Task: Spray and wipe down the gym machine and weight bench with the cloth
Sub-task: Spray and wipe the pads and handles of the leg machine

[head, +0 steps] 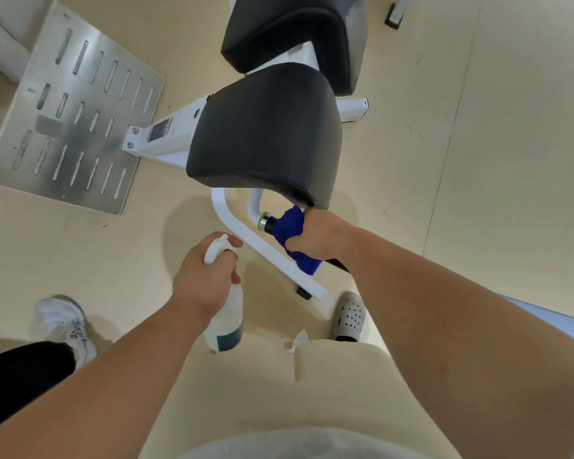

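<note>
Left hand (203,279): curled round the neck of a white plastic spray bottle with a teal label (227,321), one finger hooked over the trigger head.
Bottle axis: long axis runs away from the person, with the base back toward the legs and the nozzle end forward toward the machine's bent white steel tube (246,233).
Feet nearby: the person's own grey perforated clog (348,316) is just below the tube. Another person's white sneaker (63,323) is well off to the left.
Right hand (322,236): clenched on a deep blue cloth (290,226), which is wrapped round a black handle grip with a green end ring (267,223).
Handle axis: slants from the ringed tip at upper left down to the right under the fist. The cloth lies along it.
Black padded seat (265,127): just beyond the fist, its lower edge near the cloth.
Slotted bare-metal footplate (73,107): far left, well apart from both hands.
Risk, spray: a squeeze from here would likely pass the thin tube and wet the floor by the clog, leaving a slippery patch.
Risk, cloth: it is bunched in the fist, so it may slide off the grip's tip or miss the grip's underside.
</note>
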